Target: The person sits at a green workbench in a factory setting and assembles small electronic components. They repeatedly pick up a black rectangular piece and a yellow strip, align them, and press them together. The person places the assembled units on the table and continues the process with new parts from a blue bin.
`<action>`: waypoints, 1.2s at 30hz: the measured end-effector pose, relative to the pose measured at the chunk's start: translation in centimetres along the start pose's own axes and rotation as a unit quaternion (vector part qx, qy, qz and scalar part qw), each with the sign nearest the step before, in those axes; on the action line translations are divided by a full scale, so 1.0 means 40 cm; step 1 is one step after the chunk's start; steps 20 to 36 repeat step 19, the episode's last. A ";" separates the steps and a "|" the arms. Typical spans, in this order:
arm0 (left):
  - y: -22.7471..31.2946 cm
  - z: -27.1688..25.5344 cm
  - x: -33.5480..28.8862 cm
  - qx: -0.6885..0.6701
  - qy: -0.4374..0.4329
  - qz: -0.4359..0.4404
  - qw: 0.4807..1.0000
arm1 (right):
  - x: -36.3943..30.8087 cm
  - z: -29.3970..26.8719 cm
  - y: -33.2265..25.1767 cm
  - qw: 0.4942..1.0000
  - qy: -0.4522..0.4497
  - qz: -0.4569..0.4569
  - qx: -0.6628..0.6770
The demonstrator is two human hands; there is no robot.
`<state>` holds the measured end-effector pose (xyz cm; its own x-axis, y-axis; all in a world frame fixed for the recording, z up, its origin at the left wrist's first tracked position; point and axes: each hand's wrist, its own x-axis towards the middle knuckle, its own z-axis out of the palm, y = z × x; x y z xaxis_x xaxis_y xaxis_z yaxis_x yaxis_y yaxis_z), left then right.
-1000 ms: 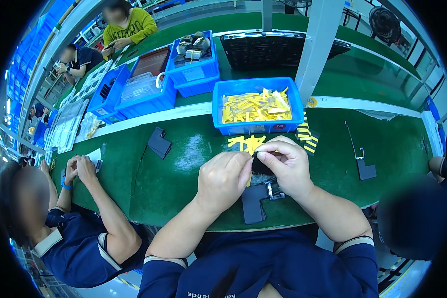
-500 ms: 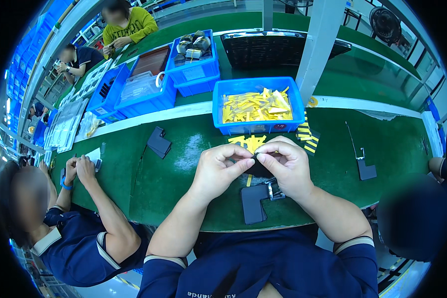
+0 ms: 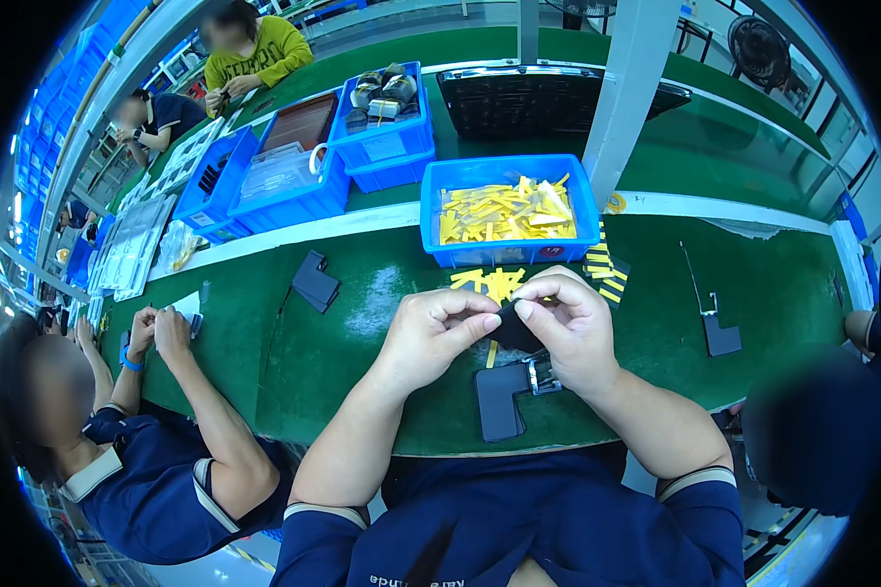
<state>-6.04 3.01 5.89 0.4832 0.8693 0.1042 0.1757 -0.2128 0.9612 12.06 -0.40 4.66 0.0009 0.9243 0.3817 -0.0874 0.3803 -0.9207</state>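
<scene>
Both my hands meet over the green bench, pinching a small flat black piece (image 3: 516, 333) between thumbs and fingertips. My left hand (image 3: 429, 338) grips its left upper edge. My right hand (image 3: 575, 333) holds its upper right corner, covering part of it. Below the hands lie L-shaped dark grey flat pieces (image 3: 500, 403), stacked slightly askew. A small silver metal part (image 3: 544, 375) lies at their right side, partly behind my right wrist. Just beyond my fingers is a loose heap of yellow strips (image 3: 494, 284). One yellow strip also shows beneath the black piece.
A blue bin (image 3: 510, 256) full of yellow strips stands beyond my hands. More grey L-shaped pieces lie left (image 3: 315, 282) and right (image 3: 722, 336). A yellow-and-dark striped card (image 3: 607, 274) lies beside the bin. A co-worker's hands (image 3: 157, 331) work at left; another person sits at right.
The black piece has tilted up and shows more of its face between my hands. My right thumb and fingers have shifted slightly up and right along its edge.
</scene>
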 end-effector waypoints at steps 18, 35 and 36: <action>0.014 0.021 -0.020 0.135 0.078 0.100 0.983 | -0.001 -0.004 0.003 0.992 -0.005 0.069 0.105; 0.015 0.024 -0.020 0.155 0.082 0.117 0.978 | -0.001 -0.008 0.004 0.993 -0.016 0.066 0.101; 0.015 0.024 -0.020 0.155 0.082 0.117 0.978 | -0.001 -0.008 0.004 0.993 -0.016 0.066 0.101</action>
